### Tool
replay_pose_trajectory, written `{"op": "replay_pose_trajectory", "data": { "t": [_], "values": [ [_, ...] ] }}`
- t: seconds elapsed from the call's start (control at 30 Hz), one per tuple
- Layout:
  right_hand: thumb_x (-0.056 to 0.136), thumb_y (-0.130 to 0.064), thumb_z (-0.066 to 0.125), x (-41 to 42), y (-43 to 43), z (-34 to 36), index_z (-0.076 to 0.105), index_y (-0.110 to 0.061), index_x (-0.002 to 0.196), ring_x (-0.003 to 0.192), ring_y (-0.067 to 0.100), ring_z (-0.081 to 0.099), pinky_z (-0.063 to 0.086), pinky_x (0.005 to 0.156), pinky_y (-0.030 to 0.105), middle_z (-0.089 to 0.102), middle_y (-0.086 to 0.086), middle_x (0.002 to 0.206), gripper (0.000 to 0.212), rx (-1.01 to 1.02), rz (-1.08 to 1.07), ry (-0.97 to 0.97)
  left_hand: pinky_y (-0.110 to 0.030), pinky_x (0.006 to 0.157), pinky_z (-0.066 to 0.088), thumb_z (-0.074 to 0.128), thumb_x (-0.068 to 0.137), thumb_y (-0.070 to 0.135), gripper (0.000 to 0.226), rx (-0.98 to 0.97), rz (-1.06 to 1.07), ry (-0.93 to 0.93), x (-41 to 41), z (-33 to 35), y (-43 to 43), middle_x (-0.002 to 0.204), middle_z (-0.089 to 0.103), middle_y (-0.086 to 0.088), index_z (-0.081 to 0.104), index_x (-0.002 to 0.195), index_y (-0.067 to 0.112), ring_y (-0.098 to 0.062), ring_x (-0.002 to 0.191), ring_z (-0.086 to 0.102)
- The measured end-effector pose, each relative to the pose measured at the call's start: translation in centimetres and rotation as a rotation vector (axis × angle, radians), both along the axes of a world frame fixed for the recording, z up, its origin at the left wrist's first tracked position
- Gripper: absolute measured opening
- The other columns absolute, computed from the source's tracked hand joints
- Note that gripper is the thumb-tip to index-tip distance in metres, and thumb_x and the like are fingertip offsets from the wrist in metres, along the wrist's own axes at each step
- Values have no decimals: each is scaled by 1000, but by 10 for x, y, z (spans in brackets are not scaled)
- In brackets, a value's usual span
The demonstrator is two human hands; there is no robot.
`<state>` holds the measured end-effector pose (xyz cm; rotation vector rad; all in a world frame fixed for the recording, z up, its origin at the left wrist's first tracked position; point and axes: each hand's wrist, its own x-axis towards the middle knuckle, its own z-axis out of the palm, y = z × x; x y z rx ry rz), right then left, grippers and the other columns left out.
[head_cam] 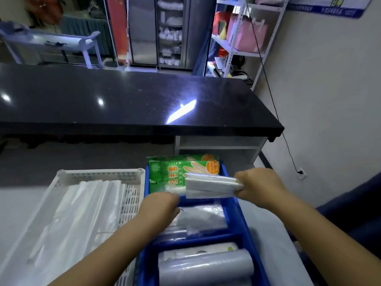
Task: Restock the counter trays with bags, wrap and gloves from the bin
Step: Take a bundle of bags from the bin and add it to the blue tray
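Centre right of frame: right hand (pixel 259 186) grips a folded bundle of clear bags (pixel 208 187), held above the blue bin (pixel 236 213). Left hand (pixel 162 203) is at the bundle's left end, fingers curled down; grip cannot be confirmed. 2 green glove packets (pixel 175 172) occupy the bin's top compartment. White tray (pixel 132 203), lower left, holds clear bags (pixel 78 213).

Two hands, left hand (pixel 162 203) and right hand (pixel 257 186); one white tray (pixel 99 174); one blue tray (pixel 234 205) with three compartments; two green glove packs (pixel 165 172) (pixel 185 157); one bag bundle (pixel 210 185); at least two rolls (pixel 206 267); one black counter (pixel 123 100).
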<state>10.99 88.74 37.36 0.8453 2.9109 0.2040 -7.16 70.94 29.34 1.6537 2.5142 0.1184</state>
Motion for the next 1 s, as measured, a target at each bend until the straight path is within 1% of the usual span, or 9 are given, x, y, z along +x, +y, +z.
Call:
{"op": "replay_pose_trajectory", "data": {
  "t": [0.1, 0.23, 0.33, 0.5, 0.63, 0.73, 0.8, 0.93, 1.0],
  "values": [
    [79, -50, 60, 1, 12, -7, 57, -31, 95, 63, 8, 50, 33, 50, 18, 54, -11, 72, 25, -43, -50, 54, -36, 75, 45, 49, 87, 34, 26, -95, -100, -40, 7, -25, 12, 111, 62, -6, 60, 102, 16, -29, 101, 58],
    [82, -51, 57, 1, 21, -13, 60, -29, 91, 64, 11, 57, 44, 52, 23, 60, -10, 71, 25, -48, -93, 154, -40, 77, 42, 55, 84, 28, 31, -152, -118, -25, 15, -44, 22, 114, 54, -9, 53, 109, 11, -29, 105, 51],
    [82, -52, 59, 1, 25, -16, 61, -27, 94, 68, 11, 60, 54, 60, 28, 68, -7, 79, 27, -99, -111, 216, -39, 83, 40, 61, 80, 32, 39, -167, -92, -13, 18, -49, 25, 114, 53, -8, 49, 112, 13, -29, 105, 48],
    [77, -50, 65, -10, 35, -22, 60, -28, 91, 58, -1, 48, 36, 47, 15, 54, -16, 70, 27, -210, -96, 302, -35, 84, 36, 62, 76, 22, 30, -153, -57, 2, 21, -49, 27, 111, 56, -8, 53, 103, 12, -26, 102, 46],
    [75, -50, 67, -21, 38, -28, 61, -30, 95, 62, -3, 51, 36, 50, 14, 55, -17, 73, 28, -341, -35, 274, -34, 74, 39, 56, 79, 23, 20, -123, 40, -173, 29, -37, 21, 105, 54, -9, 56, 95, 12, -27, 98, 49],
    [76, -48, 66, -31, 33, -27, 64, -29, 97, 68, 2, 56, 44, 54, 17, 62, -14, 79, 29, -394, 57, 241, -32, 67, 35, 50, 83, 24, 6, -107, 61, -282, 33, -26, 12, 102, 60, -8, 50, 87, 19, -28, 94, 56],
    [78, -49, 62, -40, 26, -25, 64, -28, 95, 71, 7, 60, 51, 59, 23, 67, -10, 80, 27, -369, 139, 224, -31, 66, 33, 49, 83, 25, 1, -108, 65, -270, 39, -21, 5, 100, 65, -5, 48, 83, 25, -27, 94, 59],
    [78, -45, 57, -62, 7, -34, 62, -22, 79, 65, 15, 58, 51, 57, 32, 65, -4, 71, 24, -344, 296, 203, -34, 64, 30, 48, 78, 23, 16, -130, 101, -147, 53, -20, -4, 99, 67, -6, 52, 93, 19, -33, 95, 59],
    [76, -44, 57, -70, -4, -46, 58, -19, 76, 68, 22, 58, 44, 55, 31, 65, -1, 74, 25, -314, 343, 126, -35, 63, 33, 48, 77, 23, 18, -129, 123, -127, 57, -19, -6, 99, 67, -7, 51, 94, 16, -34, 95, 59]
  ]
}}
